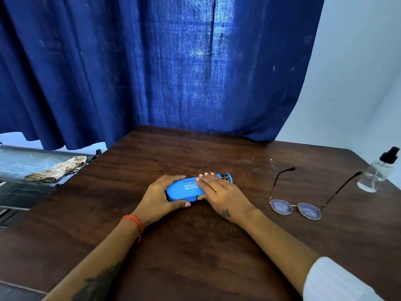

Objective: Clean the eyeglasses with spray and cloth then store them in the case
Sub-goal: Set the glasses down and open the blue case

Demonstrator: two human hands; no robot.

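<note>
A bright blue eyeglass case with white lettering lies closed on the dark wooden table, in the middle. My left hand wraps around its left end. My right hand lies over its right half, fingers across the top. The round metal-framed eyeglasses rest on the table to the right, temples unfolded and pointing away, lenses toward me. A clear spray bottle with a black pump stands at the far right edge. No cleaning cloth is visible on the table.
A blue curtain hangs right behind the table's far edge. At the left, a lower shelf holds a folded checked cloth. A white wall is at the right.
</note>
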